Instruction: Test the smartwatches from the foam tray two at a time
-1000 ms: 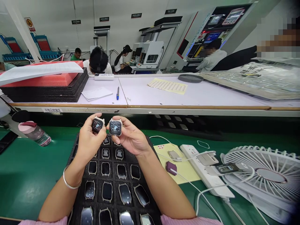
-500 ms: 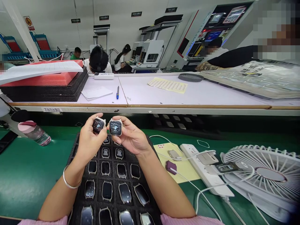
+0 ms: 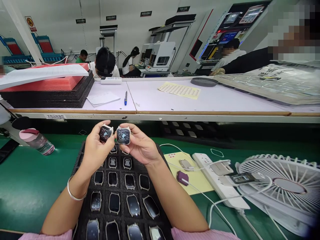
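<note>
My left hand [image 3: 94, 151] is closed around a smartwatch body [image 3: 105, 133] with a lit dark screen, held up facing me. Right beside it, my right hand [image 3: 141, 148] grips a second smartwatch body [image 3: 123, 135] with a lit bluish dial. The two watches nearly touch. Below both hands lies a black foam tray [image 3: 81, 160] with several watch bodies in its pockets, most with dark screens. A silver bangle [image 3: 72, 195] circles my left wrist.
On the green mat, a pink-capped bottle [image 3: 37, 141] lies at left. To the right sit a yellow sheet [image 3: 197, 181], a purple charger puck [image 3: 182, 177], a white power strip [image 3: 220, 185] and a white fan [image 3: 282, 188]. A raised white bench [image 3: 200, 101] stands behind, with other people beyond.
Both hands with their watches have crept slightly upward and the left watch has closed in on the right one; otherwise nothing has moved.
</note>
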Motion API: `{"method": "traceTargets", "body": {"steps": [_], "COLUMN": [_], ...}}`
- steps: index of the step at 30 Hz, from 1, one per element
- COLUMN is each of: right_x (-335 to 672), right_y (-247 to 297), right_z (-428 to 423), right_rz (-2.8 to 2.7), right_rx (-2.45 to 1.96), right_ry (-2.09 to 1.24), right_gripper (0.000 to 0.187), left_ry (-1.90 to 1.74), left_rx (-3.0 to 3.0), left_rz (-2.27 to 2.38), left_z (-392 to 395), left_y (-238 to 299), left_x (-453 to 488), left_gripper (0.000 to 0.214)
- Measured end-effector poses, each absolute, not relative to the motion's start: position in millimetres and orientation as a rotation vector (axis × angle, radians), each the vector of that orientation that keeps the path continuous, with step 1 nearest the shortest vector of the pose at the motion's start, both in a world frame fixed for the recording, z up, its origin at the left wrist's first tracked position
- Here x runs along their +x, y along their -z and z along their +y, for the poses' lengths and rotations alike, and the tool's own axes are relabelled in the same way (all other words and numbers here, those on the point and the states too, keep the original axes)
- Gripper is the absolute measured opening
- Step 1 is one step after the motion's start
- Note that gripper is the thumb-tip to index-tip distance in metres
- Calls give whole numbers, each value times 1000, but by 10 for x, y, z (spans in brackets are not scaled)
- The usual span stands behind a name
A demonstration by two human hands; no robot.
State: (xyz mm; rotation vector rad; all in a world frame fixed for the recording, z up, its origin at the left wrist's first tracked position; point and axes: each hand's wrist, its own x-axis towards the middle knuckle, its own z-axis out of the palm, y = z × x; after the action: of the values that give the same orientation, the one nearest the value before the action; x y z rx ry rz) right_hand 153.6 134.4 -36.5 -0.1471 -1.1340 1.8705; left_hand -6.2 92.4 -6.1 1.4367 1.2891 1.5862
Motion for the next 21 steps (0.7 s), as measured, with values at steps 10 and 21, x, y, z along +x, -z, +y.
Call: {"method": "traceTargets", "body": {"steps": [10, 21], "right_x": [1534, 1671], "right_y": [342, 235], "right_z": [1330, 1384], "right_rz": [-1149, -1052], "right_rx": [-221, -433], "right_ry": [-1840, -1826], "right_gripper": [41, 37], "left_ry": [-1570, -1430], "left_rx": [1465, 1096], "left_rz": [1298, 1041], "left_z": [923, 1022], "left_y": [61, 74], "left_x": [-81, -125], "left_gripper": [47, 75]}}
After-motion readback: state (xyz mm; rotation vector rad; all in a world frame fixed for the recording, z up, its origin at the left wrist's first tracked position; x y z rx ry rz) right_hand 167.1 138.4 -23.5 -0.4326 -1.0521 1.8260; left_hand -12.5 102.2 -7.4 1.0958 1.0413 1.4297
